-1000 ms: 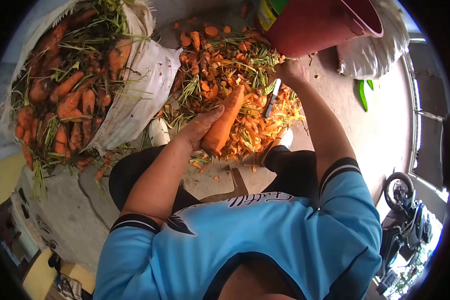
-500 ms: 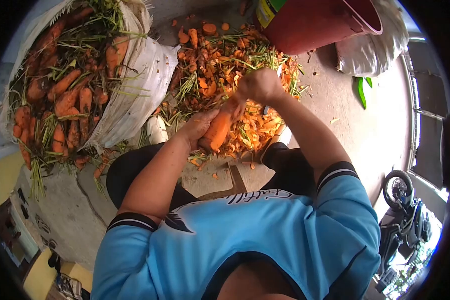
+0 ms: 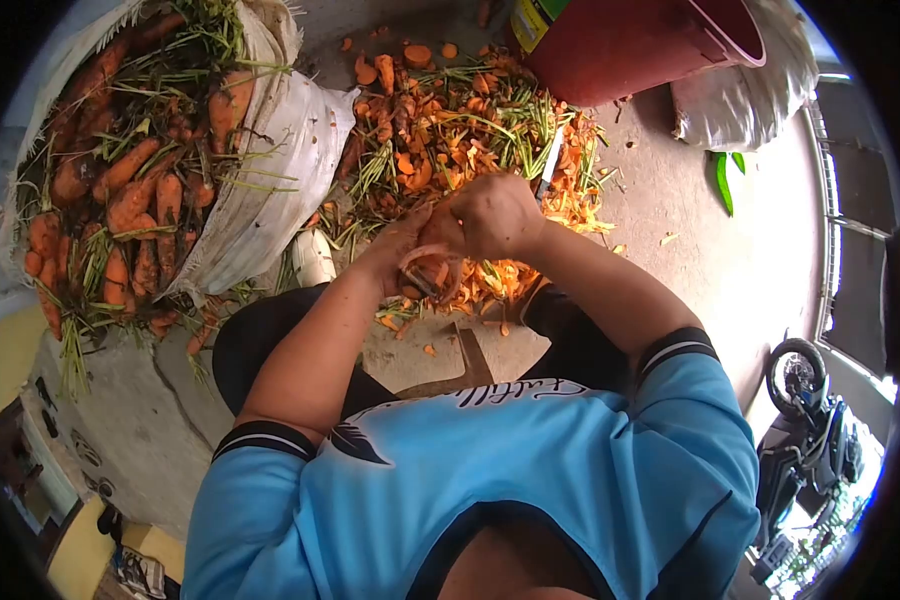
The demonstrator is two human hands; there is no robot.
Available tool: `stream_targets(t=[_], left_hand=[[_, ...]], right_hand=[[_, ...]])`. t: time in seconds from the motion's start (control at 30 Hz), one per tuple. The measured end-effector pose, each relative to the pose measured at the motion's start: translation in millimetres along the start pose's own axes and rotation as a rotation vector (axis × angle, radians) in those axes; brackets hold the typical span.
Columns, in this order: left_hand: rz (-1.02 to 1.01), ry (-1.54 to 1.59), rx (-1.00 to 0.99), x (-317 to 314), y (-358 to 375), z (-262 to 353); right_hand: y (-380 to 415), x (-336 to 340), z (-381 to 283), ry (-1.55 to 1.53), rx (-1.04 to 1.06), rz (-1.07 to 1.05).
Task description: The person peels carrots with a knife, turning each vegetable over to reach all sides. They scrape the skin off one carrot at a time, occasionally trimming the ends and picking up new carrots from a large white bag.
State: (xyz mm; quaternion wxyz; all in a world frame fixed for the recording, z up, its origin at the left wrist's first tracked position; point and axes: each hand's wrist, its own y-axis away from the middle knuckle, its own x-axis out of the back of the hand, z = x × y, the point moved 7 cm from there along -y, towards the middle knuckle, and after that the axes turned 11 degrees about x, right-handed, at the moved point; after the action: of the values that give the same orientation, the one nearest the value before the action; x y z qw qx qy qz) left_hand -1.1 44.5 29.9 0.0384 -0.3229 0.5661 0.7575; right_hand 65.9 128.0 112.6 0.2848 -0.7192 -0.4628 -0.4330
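Left of the peelings heap (image 3: 470, 150) I see 1 open sack of carrots (image 3: 305, 150). Over the heap, my left hand (image 3: 402, 243) wraps 1 peeled-looking carrot (image 3: 441, 236); my right hand (image 3: 498, 214) curls beside it, any pinch hidden from me. 1 knife (image 3: 551, 160) lies on the heap's right.
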Motion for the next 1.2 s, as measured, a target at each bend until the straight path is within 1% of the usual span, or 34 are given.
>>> stream_targets(t=[0.03, 0.07, 0.13, 0.2, 0.27, 0.3, 0.33, 0.37, 0.47, 0.53, 0.6, 0.67, 0.7, 0.77, 0.8, 0.87, 0.9, 0.93, 0.97, 1.03, 1.07, 1.1, 1.13, 1.17, 1.2], left_hand=[[-0.022, -0.019, 0.024, 0.2, 4.9, 0.9], [-0.044, -0.037, 0.048, -0.3, 7.7, 0.0], [-0.061, -0.027, -0.007, -3.4, 0.5, -5.7], [-0.081, -0.039, -0.043, -0.9, -4.7, -6.1], [-0.109, -0.064, -0.055, 2.6, -6.8, -4.6], [-0.083, -0.069, -0.047, 2.5, -5.4, -4.7], [-0.056, -0.075, -0.041, 1.4, -2.3, -2.4], [-0.029, -0.076, -0.038, 2.1, -0.6, -0.8], [-0.135, -0.007, -0.015, 5.5, -12.1, -3.9], [-0.073, -0.087, -0.011, 7.9, -8.0, -3.0], [-0.033, -0.115, -0.021, 9.6, -7.5, -2.0], [-0.017, -0.091, -0.043, 9.9, -11.2, -2.2], [-0.061, -0.069, -0.097, 6.5, -9.3, -1.1], [-0.150, -0.027, -0.206, -0.9, -3.5, 0.3], [-0.150, -0.042, -0.149, 1.2, -5.9, -2.5], [-0.152, -0.073, -0.032, 8.4, -11.4, -8.7], [-0.134, -0.076, -0.032, 3.7, -7.1, -6.0], [-0.113, -0.079, -0.029, -3.9, 1.7, -3.2], [-0.094, -0.078, -0.026, -6.6, 6.3, -2.3], [-0.144, -0.051, 0.020, 1.0, -5.0, -8.5], [-0.172, -0.044, 0.047, 1.4, -9.9, -11.8], [-0.170, -0.019, 0.013, -3.9, -8.6, -7.0], [-0.165, 0.006, -0.021, -11.7, -4.1, -1.8], [-0.159, 0.031, -0.051, -16.1, 0.2, 1.2], [-0.123, -0.016, -0.017, -13.4, 3.0, -1.0]], right_hand=[[-1.0, -6.5, 4.4, -0.039, -0.012, -0.014], [-1.8, -8.1, 14.3, 0.046, -0.034, -0.006], [-4.6, 1.1, 42.8, 0.219, -0.082, 0.012], [0.7, 12.2, 88.0, 0.293, -0.396, -0.300], [30.1, 20.1, 146.6, 0.229, -0.739, -0.270], [44.6, 17.2, 177.0, 0.219, -0.843, -0.220], [50.2, 21.0, 186.0, 0.207, -0.945, -0.165], [51.2, 20.3, 186.2, 0.161, -0.896, -0.094], [12.7, 26.9, 87.5, 0.151, -0.510, -0.222], [2.8, 7.5, 39.0, 0.117, -0.276, -0.164], [-1.3, 10.9, -9.0, 0.078, 0.016, 0.084], [-2.7, -0.3, -2.3, 0.136, 0.024, 0.053], [-4.5, -5.8, 2.6, 0.164, 0.028, 0.036], [-3.5, -3.9, 31.3, 0.187, -0.042, 0.026], [-2.2, 2.1, 50.4, 0.201, -0.077, 0.024], [18.8, 3.4, 113.6, 0.059, -0.507, -0.351], [38.7, 8.8, 151.0, 0.083, -0.713, -0.370], [55.3, 13.4, 169.2, 0.103, -0.920, -0.387], [57.3, 14.9, 175.2, 0.163, -0.922, -0.325], [59.7, 26.8, 166.6, 0.290, -0.918, -0.216], [56.4, 16.6, 157.0, 0.140, -0.860, -0.204], [41.9, 17.3, 123.1, 0.179, -0.711, -0.211], [31.1, 9.4, 95.1, 0.118, -0.544, -0.209], [18.2, 21.6, 45.6, 0.033, -0.448, -0.285], [15.3, 7.7, 28.6, 0.127, -0.324, -0.183]])
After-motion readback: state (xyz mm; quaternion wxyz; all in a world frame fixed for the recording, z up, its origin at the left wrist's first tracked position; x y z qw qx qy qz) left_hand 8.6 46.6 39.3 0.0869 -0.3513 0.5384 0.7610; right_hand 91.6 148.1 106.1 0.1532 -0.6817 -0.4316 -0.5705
